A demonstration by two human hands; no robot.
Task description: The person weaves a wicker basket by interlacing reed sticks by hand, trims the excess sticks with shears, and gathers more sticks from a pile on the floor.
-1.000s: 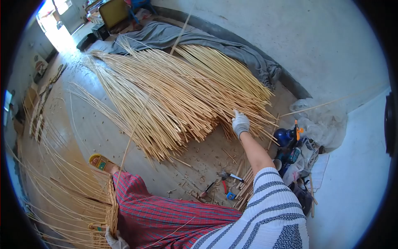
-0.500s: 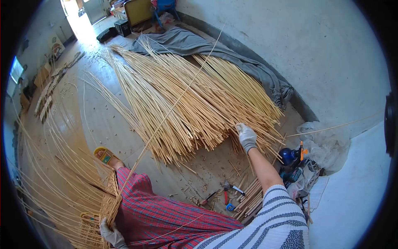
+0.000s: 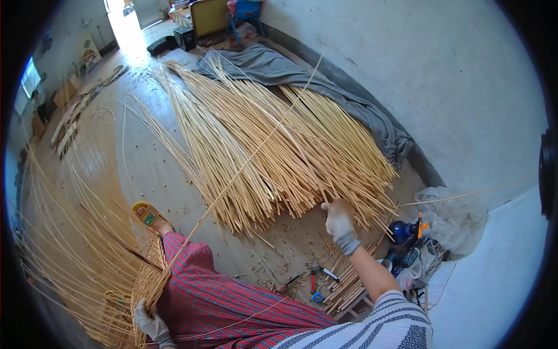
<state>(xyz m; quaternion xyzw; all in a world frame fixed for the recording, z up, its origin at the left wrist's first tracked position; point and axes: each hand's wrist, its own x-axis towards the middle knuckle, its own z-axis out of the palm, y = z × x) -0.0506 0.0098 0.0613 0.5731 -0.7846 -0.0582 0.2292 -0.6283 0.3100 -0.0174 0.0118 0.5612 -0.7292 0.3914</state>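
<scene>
In a pale work glove, my left hand [image 3: 150,324] is closed on the rim of a half-woven wicker basket [image 3: 152,273] at my lap. Long loose stakes fan out from the basket to the left, and one long rod [image 3: 244,168] slants up from it across the floor pile. My gloved right hand [image 3: 339,221] is at the near, cut ends of a big pile of wicker rods [image 3: 250,145]. Its fingers are closed on the end of one wicker rod [image 3: 311,168] that lies on top of the pile.
A grey cloth [image 3: 349,96] covers the pile's far side along the wall. By my right arm are a blue spray bottle [image 3: 401,231], plastic bags [image 3: 450,218] and short cut sticks [image 3: 351,288]. Pliers [image 3: 314,284] and a blue tape measure [image 3: 318,297] lie among scraps. My sandalled foot [image 3: 151,216] is at left.
My right hand has drawn back toward me and slightly left, with the end of a rod in its fingers. My left hand stays on the basket rim. The view has shifted slightly.
</scene>
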